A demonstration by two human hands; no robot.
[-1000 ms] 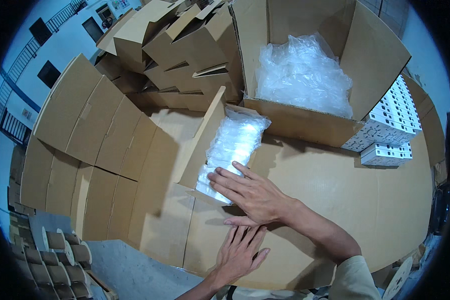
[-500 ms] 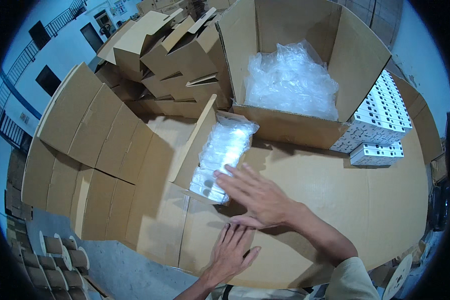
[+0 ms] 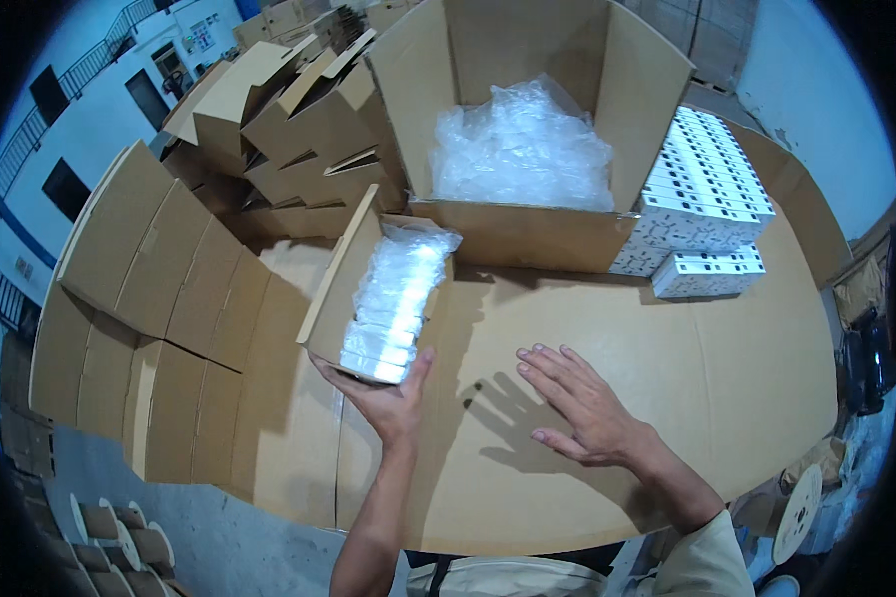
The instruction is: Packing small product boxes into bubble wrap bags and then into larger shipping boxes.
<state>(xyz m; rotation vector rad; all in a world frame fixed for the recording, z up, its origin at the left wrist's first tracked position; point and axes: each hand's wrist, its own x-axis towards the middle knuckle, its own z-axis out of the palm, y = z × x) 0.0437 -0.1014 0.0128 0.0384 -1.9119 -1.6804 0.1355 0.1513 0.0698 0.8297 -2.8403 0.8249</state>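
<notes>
A narrow open cardboard box [image 3: 342,274] is tilted up in the middle left, packed with a row of items in clear plastic bags [image 3: 398,289]. My left hand [image 3: 386,400] is under its near end, thumb at the right corner and the other fingers hidden beneath. Apart from the box, my right hand [image 3: 589,413] hovers above the cardboard-covered table [image 3: 567,328], fingers stretched, palm down and holding nothing; its shadow falls to the left.
Behind stands a large open carton [image 3: 528,239] filled with clear plastic bags [image 3: 523,149]. White patterned boxes [image 3: 702,189] are stacked to its right. Closed cardboard boxes [image 3: 159,328] line the left side, with folded open cartons [image 3: 319,149] behind them. Spools [image 3: 119,537] sit on the floor.
My left hand has moved up to the box and taken its near end, which is now tilted. My right hand has left the bagged items and moved right. The whole view has shifted slightly.
</notes>
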